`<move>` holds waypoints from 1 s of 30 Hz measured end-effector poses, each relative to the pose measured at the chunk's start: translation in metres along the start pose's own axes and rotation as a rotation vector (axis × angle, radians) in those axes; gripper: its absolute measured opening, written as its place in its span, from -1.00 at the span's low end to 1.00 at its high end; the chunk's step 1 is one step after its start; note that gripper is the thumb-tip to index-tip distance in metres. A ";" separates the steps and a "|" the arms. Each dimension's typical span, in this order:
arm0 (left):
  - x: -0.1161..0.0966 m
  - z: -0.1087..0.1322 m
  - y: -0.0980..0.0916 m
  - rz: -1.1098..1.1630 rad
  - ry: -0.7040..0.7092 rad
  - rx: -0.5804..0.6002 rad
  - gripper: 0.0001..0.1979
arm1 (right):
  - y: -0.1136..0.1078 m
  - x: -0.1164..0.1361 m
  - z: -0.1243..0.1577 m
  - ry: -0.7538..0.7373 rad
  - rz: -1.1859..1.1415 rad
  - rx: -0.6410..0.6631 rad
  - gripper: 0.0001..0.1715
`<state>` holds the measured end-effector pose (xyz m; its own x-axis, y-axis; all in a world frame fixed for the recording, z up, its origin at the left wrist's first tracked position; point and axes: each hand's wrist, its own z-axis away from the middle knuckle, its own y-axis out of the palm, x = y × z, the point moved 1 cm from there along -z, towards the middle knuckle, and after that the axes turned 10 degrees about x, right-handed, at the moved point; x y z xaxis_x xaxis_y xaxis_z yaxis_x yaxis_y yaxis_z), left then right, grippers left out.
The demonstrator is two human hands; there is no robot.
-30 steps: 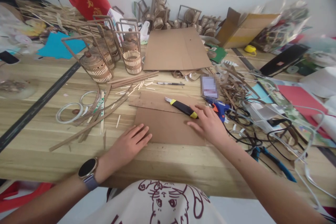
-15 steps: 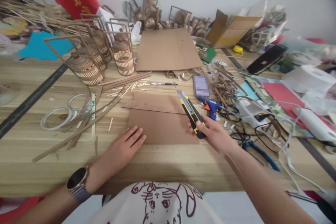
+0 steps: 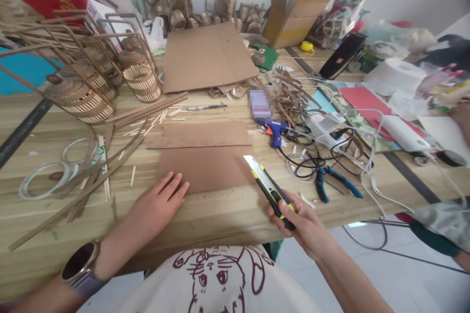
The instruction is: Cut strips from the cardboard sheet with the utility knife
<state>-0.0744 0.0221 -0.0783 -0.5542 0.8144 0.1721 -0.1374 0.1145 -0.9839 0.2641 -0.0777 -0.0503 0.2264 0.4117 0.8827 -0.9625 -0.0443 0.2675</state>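
My right hand is closed round a black and yellow utility knife. Its bare blade points up and left, by the right edge of a brown cardboard sheet. My left hand lies flat, fingers stretched out, with its fingertips on the sheet's lower left corner. A narrower cardboard strip lies along the far side of that sheet. Behind the strip are a pen and several short pale sticks.
Lidded woven baskets with tall handles stand at left, near tape rolls. A large cardboard sheet lies behind. At right are a blue glue gun, blue-handled pliers and cables. Another person's hand shows at the right edge.
The view has turned to the right. My right hand has drawn the knife back toward my body, off the cardboard's middle right. My left hand stays on the sheet's corner.
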 end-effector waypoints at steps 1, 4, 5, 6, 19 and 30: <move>0.000 0.000 -0.001 -0.004 0.000 0.004 -0.58 | 0.000 -0.003 0.002 -0.008 -0.014 0.005 -0.49; -0.001 -0.002 -0.004 0.031 -0.010 0.013 -0.57 | -0.001 -0.009 0.008 -0.044 -0.053 -0.008 -0.49; -0.002 -0.002 -0.005 0.046 -0.016 0.019 -0.57 | -0.002 -0.009 0.010 -0.048 -0.050 -0.016 -0.50; -0.002 -0.002 -0.006 0.053 -0.025 0.023 -0.57 | -0.003 -0.008 0.012 -0.048 -0.039 -0.019 -0.52; -0.003 -0.002 -0.006 0.057 -0.076 0.035 -0.54 | -0.021 -0.015 0.033 -0.059 0.136 -0.037 -0.49; 0.001 -0.003 -0.008 -0.006 -0.020 0.006 -0.55 | -0.008 -0.020 0.038 -0.010 0.010 -0.069 -0.51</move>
<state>-0.0711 0.0236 -0.0709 -0.5694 0.8023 0.1790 -0.1459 0.1157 -0.9825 0.2732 -0.1203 -0.0549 0.2179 0.4024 0.8892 -0.9726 0.0143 0.2319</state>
